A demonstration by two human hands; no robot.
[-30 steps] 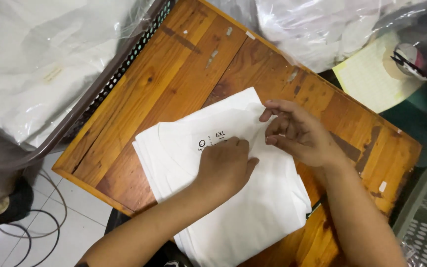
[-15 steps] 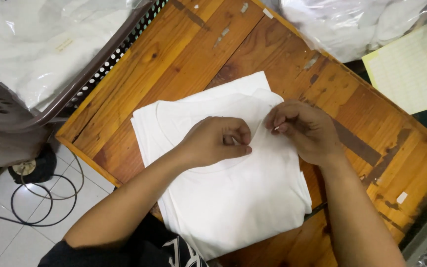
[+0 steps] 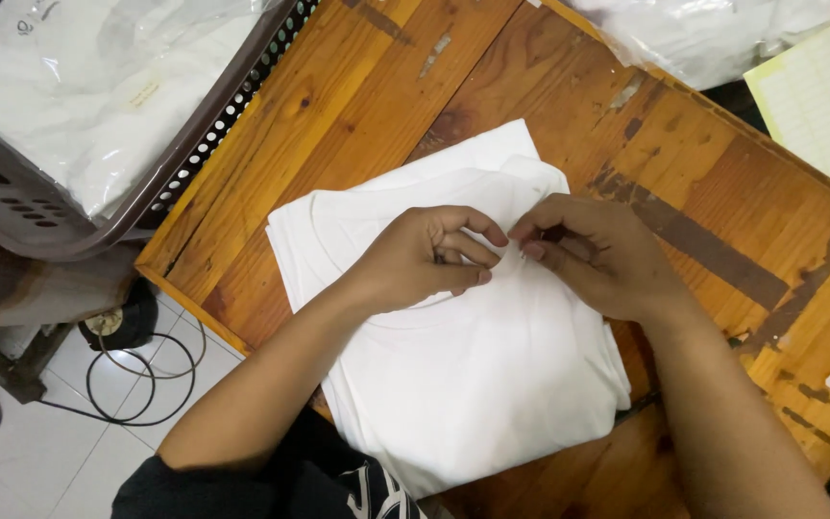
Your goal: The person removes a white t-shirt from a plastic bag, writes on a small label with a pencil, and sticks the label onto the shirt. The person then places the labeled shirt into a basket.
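View: a head-worn camera looked straight down at a wooden table [image 3: 338, 125] and the person's two bare forearms reaching up from the bottom edge.

Shirt: a folded white T-shirt [image 3: 473, 384] lay flat near the middle of the table, on top of other folded white cloth whose corner stuck out at the top. Its round collar seam curved under both hands.

Left hand: the left hand [image 3: 425, 259] rested on the shirt at the collar, fingers curled in, thumb and forefinger pinched narrow on a bit of the collar cloth.

Right hand: the right hand [image 3: 598, 255] lay just beside the left, its fingertips nearly touching it, also pinched close on the cloth at the collar. Whether anything small sat between the fingers could not be told.

Basket: a brown plastic basket [image 3: 194, 154] with rows of round holes sat at the upper left, its rim overlapping the table edge.

Packages in basket: white folded garments in clear plastic bags [image 3: 79, 86] filled the basket; one bag bore a small pale yellow rectangular sticker.

Other bags: more clear plastic bags [image 3: 713, 34] of white cloth lay beyond the table's top right edge.

Paper: a pale yellow printed sheet [image 3: 823, 91] showed at the far right.

Tape marks: dark strips and small pale scraps of tape marked the table's boards.

Floor: white tiles at lower left held a looped black cable [image 3: 136, 384].
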